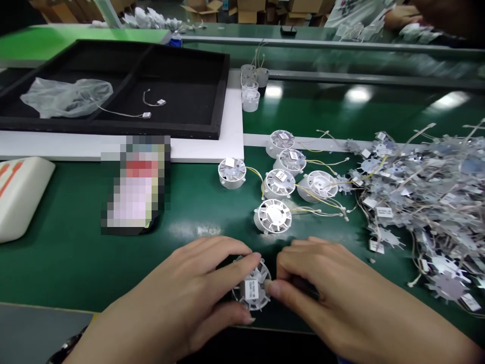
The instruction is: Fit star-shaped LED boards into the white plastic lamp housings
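Both hands sit low at the near edge of the green mat. My left hand [178, 298] grips a round white slotted housing [252, 285] with a paper label on its face. My right hand [333, 298] pinches that housing's right rim, and its fingers hide whatever lies behind it. Several matching housings [273, 216] with yellow and white wires stand just beyond my hands. To the right lies a tangled heap of star-shaped metal plates [420, 202] with wires and labels, nearest my right hand.
A black divided tray [224, 86] holds a plastic bag [66, 97] and two small wired pieces. Stacked white cups [250, 88] stand behind it. A pixelated object [134, 184] and a white cushion [20, 197] lie left. A co-worker's hand [401, 17] shows beyond a metal rail [359, 76].
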`<state>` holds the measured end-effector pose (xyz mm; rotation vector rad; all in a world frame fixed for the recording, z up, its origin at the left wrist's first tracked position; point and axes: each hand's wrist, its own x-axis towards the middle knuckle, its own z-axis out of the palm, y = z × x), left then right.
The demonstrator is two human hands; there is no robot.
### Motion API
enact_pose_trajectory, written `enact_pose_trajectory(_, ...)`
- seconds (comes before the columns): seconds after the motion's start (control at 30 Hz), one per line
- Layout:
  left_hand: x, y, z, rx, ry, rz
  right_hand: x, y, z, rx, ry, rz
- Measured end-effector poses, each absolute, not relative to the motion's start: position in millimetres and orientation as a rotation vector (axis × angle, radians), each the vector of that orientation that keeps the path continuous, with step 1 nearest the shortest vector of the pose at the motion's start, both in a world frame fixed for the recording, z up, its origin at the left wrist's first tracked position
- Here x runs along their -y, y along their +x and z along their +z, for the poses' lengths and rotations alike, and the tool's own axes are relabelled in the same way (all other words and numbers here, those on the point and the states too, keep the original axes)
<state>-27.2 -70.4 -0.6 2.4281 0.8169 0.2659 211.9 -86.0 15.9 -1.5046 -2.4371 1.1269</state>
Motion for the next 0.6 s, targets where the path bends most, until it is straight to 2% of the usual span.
enact_pose_trajectory(0.33,67.5,-28.5,-3.8,-0.813,2.318,0.227,83.0,209.0,15.5,2.445,-1.559,1.192)
enact_pose_trajectory(0.6,65.1,-26.5,-1.9,-0.81,2.264,0.29,86.1,209.1,12.4,2.442,-1.536,1.081)
